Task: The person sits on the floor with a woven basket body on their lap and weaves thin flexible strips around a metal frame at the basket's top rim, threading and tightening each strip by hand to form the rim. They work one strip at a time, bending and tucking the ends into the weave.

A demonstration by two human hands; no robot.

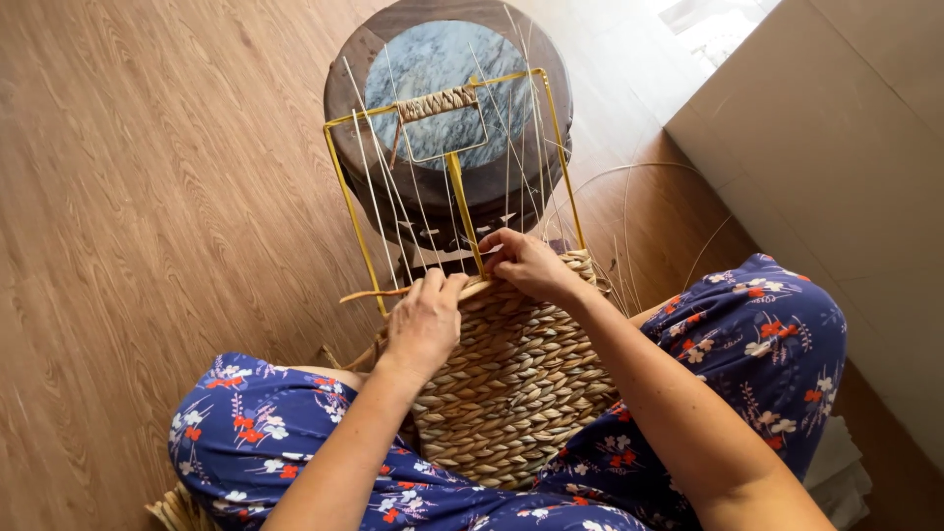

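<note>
— What lies under it all?

— A wooden floor [147,197]; on it a round dark stool [447,187]; against the stool leans a yellow wire frame [349,206], its lower half filled by a woven panel [511,383] resting across the person's lap.

— And the hands?

— At the panel's top edge; the left hand [425,320] curls onto a flat weaving strand [369,293]; the right hand [526,264] is closed, fingertips pinching at the weave; what it grips, I cannot tell.

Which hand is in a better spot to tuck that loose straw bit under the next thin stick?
Probably the left hand. Its fingers already rest on the loose tan fibre strand sticking out at the woven straw panel's top edge. The right hand sits further along, pinching the weave by the yellow metal wire frame's centre bar.
</note>
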